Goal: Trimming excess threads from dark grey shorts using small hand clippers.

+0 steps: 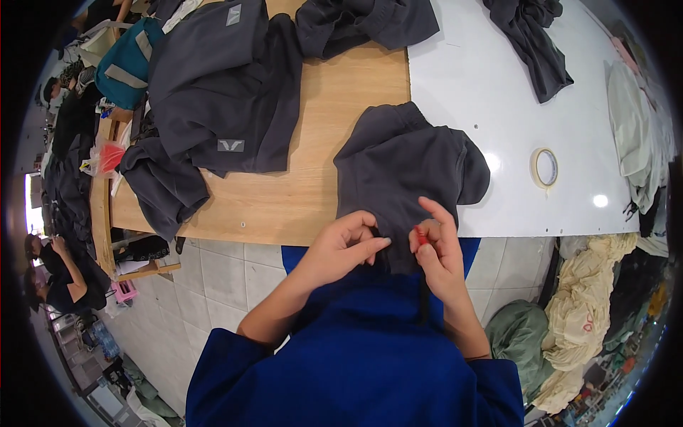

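A dark grey garment (405,160) lies bunched on the table in front of me, its near end hanging over the edge against my blue top. My left hand (348,245) is closed in a pinch on the near part of this cloth, thumb against the fingers. Close by on the right, my right hand (441,256) is curled around a small red tool (421,235), with the index finger raised. Fingers cover most of the tool, so its exact kind cannot be made out. A narrow dark strip of cloth hangs below, between the hands.
Folded grey garments (220,92) with light patches are piled at the left, and more grey cloth (366,25) lies at the far side. A tape roll (546,169) rests on the white tabletop (512,199). Cream fabric (587,306) is heaped at the right. People (60,270) sit at far left.
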